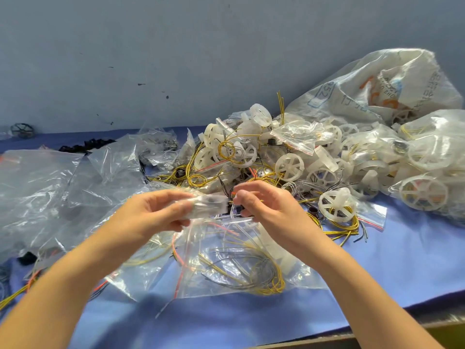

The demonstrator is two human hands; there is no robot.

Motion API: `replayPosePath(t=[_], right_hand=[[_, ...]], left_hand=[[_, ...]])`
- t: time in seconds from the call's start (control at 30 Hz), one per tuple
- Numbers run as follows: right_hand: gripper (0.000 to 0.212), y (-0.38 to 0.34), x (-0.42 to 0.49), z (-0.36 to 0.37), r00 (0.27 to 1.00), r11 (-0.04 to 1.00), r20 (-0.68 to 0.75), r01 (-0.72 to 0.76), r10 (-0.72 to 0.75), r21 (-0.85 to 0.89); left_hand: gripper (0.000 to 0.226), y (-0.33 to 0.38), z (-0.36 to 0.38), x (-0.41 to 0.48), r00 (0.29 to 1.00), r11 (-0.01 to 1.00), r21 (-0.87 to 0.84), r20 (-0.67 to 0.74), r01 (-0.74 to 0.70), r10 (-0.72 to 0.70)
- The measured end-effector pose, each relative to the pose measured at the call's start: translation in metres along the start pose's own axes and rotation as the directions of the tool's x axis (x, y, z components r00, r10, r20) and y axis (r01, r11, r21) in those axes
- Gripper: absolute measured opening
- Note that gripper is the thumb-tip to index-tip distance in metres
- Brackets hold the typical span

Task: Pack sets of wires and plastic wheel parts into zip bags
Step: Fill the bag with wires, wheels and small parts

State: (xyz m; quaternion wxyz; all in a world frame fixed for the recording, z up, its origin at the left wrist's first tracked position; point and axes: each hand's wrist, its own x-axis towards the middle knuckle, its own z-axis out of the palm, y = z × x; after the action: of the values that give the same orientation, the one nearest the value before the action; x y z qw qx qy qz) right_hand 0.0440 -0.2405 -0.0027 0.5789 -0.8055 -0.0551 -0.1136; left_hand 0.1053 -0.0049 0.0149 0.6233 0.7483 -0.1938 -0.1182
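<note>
Left hand (153,212) pinched the blurred top of a clear zip bag (226,258), fingers closed on it; right hand (261,205) curled narrow at the bag's mouth around thin wires (what exactly it held was too blurred to tell). The bag hung over the blue table (377,268), yellow and grey wires (251,270) coiled inside. White plastic wheels (289,167) were piled just behind, beside a woven sack (352,89).
</note>
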Motion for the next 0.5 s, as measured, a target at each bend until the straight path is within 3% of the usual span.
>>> replayPosePath(t=[0.1,0.17,0.3,0.5], right_hand=[[0.019,0.004,0.002,-0.004,0.998,0.978,-0.049,0.024,-0.035,-0.207],[0.019,0.006,0.003,-0.004,0.997,0.956,-0.053,0.037,-0.055,-0.289],[0.023,0.009,0.009,-0.002,0.994,0.924,-0.082,0.037,-0.074,-0.382],[0.031,0.02,0.011,-0.011,0.974,0.856,-0.222,-0.146,0.037,-0.496]], left_hand=[[0.025,-0.013,-0.047,-0.007,0.978,0.986,-0.016,-0.13,0.164,-0.165],[0.022,-0.023,-0.064,-0.012,0.954,0.964,-0.046,-0.141,0.262,-0.266],[0.04,-0.039,-0.061,-0.016,0.931,0.931,-0.032,0.002,0.364,-0.365],[0.033,-0.048,-0.022,-0.003,0.9,0.87,-0.245,0.206,0.428,-0.385]])
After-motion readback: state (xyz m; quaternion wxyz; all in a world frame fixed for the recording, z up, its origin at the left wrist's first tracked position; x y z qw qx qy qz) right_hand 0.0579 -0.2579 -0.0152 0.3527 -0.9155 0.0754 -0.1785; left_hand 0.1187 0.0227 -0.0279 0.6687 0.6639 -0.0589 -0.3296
